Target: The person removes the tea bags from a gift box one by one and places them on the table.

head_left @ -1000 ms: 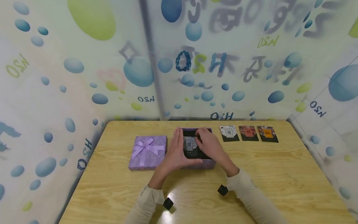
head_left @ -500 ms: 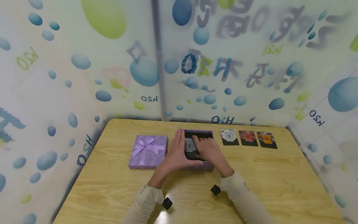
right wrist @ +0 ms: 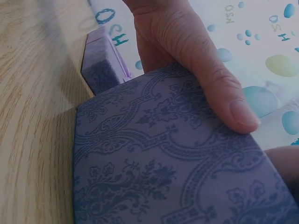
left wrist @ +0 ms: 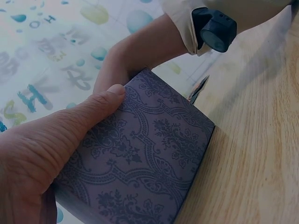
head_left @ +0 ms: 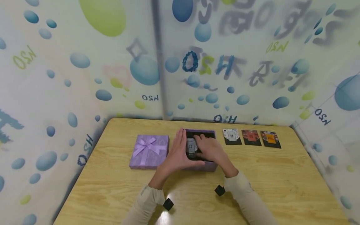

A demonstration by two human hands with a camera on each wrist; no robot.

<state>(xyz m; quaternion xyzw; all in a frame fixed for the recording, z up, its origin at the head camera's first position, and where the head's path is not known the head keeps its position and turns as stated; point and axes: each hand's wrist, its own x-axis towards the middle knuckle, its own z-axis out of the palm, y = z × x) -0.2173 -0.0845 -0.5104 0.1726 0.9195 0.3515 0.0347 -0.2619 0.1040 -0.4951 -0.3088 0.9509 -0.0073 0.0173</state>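
An open purple patterned box (head_left: 206,166) stands on the table, dark inside, with a black packet with a grey label (head_left: 191,146) lying in its left part. My left hand (head_left: 176,154) grips the box's near left corner, fingers straight along the left side and thumb along the near rim; in the left wrist view the thumb lies over the box's (left wrist: 145,149) top edge. My right hand (head_left: 212,150) reaches into the box, fingers bent at the packet's right side. Its fingertips are partly hidden, so its hold on the packet is unclear. Both wrist views show mainly the box's outer wall.
A purple lid with a ribbon bow (head_left: 149,156) lies left of the box. To its right, near the table's back edge, are a white packet (head_left: 232,136), a red packet (head_left: 251,137) and an orange packet (head_left: 270,139) in a row. A patterned wall stands behind.
My right hand moved left over the packet inside the box, then slightly back right. My left hand keeps its place on the box. The view has shifted slightly.
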